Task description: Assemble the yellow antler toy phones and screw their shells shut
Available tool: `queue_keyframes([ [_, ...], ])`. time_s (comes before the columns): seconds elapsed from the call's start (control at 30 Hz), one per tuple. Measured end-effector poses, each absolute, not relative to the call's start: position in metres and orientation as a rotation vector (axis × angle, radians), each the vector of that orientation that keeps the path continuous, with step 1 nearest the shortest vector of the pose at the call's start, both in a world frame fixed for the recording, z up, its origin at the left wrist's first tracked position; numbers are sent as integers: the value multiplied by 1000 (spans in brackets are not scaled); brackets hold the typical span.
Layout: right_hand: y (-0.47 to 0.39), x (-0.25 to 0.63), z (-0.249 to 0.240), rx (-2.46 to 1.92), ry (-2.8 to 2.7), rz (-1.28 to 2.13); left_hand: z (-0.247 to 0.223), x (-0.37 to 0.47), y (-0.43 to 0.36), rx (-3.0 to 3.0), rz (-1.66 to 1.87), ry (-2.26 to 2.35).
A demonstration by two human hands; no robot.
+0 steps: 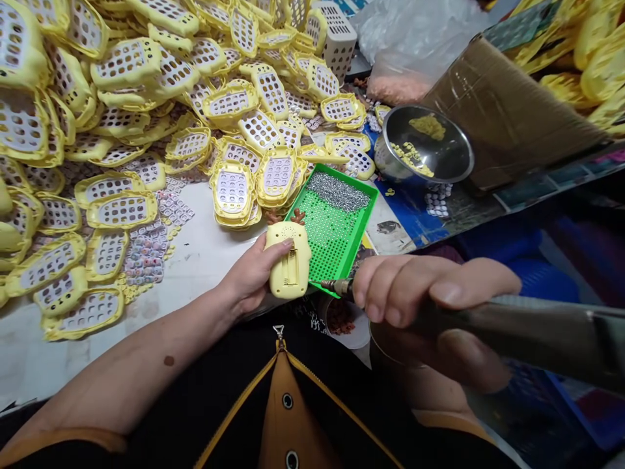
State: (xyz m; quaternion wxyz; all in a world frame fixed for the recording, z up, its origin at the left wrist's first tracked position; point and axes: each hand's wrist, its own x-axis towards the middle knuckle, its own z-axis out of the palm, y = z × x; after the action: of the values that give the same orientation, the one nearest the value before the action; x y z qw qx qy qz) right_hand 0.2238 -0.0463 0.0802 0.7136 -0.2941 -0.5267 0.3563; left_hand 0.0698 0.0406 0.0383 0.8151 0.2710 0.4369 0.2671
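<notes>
My left hand (251, 273) is closed on a yellow plastic toy casing (280, 280) with brown antlers, its back side up, showing an open battery compartment. The thumb presses near the top of that compartment. My right hand (430, 299) wraps round a dark electric screwdriver (532, 332). Its tip points left, close to the casing's lower right edge; whether it touches cannot be told. Under and behind the casing lies a green perforated tray (325, 241), with screws (339, 191) heaped at its far end and some set in its holes.
Yellow casing halves (234, 189) pile up on the left and back of the table. A steel bowl (456, 156) holds small yellow parts, beside a cardboard box (512, 111). Below the tray sits a container (359, 329) of brown pieces. Loose keypads (146, 251) lie at left.
</notes>
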Motion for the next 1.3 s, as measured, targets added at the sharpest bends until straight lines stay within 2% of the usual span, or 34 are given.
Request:
queue_keyframes([
  [0.13,-52,219,78,-633,-1203,894,38,70,39,576,586,934],
  [0.9,-34,205,67,-465,-1048,903,37,62,32,638,594,819],
  [1.3,-37,203,70,-480,-1371,806,35,71,30,610,589,972],
])
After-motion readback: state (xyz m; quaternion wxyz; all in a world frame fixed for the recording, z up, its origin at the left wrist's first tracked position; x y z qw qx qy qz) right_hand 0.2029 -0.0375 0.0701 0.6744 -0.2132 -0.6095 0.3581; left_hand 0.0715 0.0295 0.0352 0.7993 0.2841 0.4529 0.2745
